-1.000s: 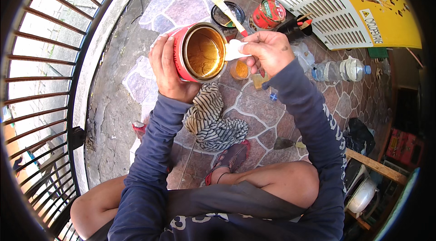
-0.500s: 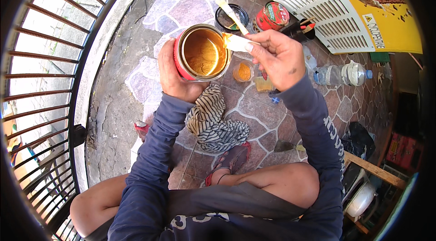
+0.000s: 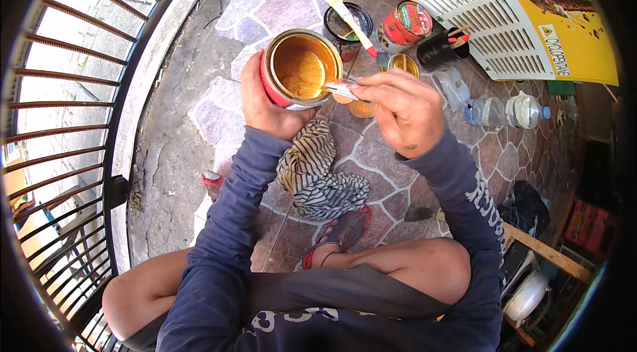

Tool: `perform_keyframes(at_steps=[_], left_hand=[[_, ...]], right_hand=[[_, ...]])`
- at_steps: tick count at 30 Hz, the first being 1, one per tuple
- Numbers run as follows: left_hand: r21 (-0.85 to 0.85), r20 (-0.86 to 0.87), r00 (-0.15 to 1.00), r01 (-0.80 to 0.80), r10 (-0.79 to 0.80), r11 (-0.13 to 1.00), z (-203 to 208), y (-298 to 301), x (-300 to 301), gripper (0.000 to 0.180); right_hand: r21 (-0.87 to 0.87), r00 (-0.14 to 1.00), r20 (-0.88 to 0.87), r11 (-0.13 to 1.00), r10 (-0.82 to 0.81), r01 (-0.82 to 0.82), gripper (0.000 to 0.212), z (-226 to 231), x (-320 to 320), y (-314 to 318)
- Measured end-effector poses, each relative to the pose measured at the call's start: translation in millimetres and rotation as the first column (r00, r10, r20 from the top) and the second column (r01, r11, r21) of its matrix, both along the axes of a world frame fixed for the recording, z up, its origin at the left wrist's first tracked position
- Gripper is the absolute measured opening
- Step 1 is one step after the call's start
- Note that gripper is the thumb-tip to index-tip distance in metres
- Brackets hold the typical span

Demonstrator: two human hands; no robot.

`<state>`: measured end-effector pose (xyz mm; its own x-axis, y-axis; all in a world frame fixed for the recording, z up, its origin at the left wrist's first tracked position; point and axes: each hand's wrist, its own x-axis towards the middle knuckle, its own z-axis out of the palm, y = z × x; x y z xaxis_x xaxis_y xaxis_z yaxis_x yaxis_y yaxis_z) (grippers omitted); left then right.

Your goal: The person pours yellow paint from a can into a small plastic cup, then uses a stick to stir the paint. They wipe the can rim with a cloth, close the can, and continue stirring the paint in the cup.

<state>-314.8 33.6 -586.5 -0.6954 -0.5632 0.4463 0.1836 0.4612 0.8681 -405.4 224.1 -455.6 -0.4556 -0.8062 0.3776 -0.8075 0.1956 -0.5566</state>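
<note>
My left hand (image 3: 267, 113) is wrapped round a red paint can (image 3: 271, 85), tilted so its inside shows. Gold paint (image 3: 304, 72) coats the can's wall and bottom. In my right hand (image 3: 406, 108), pinched between thumb and fingers, is a flat pale strip (image 3: 340, 89), whose far end lies at the can's right rim; its exact kind is unclear. Beyond the can, a paintbrush (image 3: 352, 23) with a pale handle rests across a dark open tin (image 3: 365, 15). A small tub of orange-yellow stuff (image 3: 360, 108) sits on the floor, partly hidden by my right hand.
Another red can (image 3: 406, 23), a black cup with tools (image 3: 441, 51) and a small yellow-filled cup (image 3: 405, 64) stand far right. Plastic bottles (image 3: 507, 112) lie at right. A striped cloth (image 3: 320, 173) lies before my legs. Barred railing (image 3: 66, 73) runs along the left.
My right hand has turned and lowered, bringing the strip down along the can's rim with its tip toward the inside. The can stays in my left hand, and the view has shifted slightly.
</note>
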Motion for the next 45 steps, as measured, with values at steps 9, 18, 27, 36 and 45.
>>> perform_keyframes(at_steps=[9,18,27,36,45], left_hand=[[0.098,0.051,0.998,0.041,-0.046,0.994,-27.4,3.0,-6.9,0.11],[0.164,0.076,0.995,0.047,-0.06,0.985,-69.5,12.0,-15.7,0.115],[0.151,0.218,0.976,-0.059,0.025,0.987,-93.6,15.0,-22.1,0.119],[0.102,0.28,0.958,-0.087,0.055,0.991,-110.1,13.8,-30.2,0.119],[0.247,0.276,0.954,0.045,-0.115,0.968,-100.3,11.9,-32.7,0.129]], right_hand=[[0.099,1.0,0.023,0.995,0.0,-0.003,0.032,-26.9,9.5,-5.3],[0.148,0.999,-0.002,0.988,0.039,-0.038,0.029,-56.8,2.3,-0.7],[0.164,1.0,0.004,0.986,-0.015,0.014,0.027,-70.5,0.5,-0.2],[0.181,0.995,-0.098,0.983,0.011,0.007,0.029,-94.3,-7.7,-23.1],[0.212,0.152,0.932,0.836,-0.328,0.505,0.029,-51.8,-28.1,17.0]])
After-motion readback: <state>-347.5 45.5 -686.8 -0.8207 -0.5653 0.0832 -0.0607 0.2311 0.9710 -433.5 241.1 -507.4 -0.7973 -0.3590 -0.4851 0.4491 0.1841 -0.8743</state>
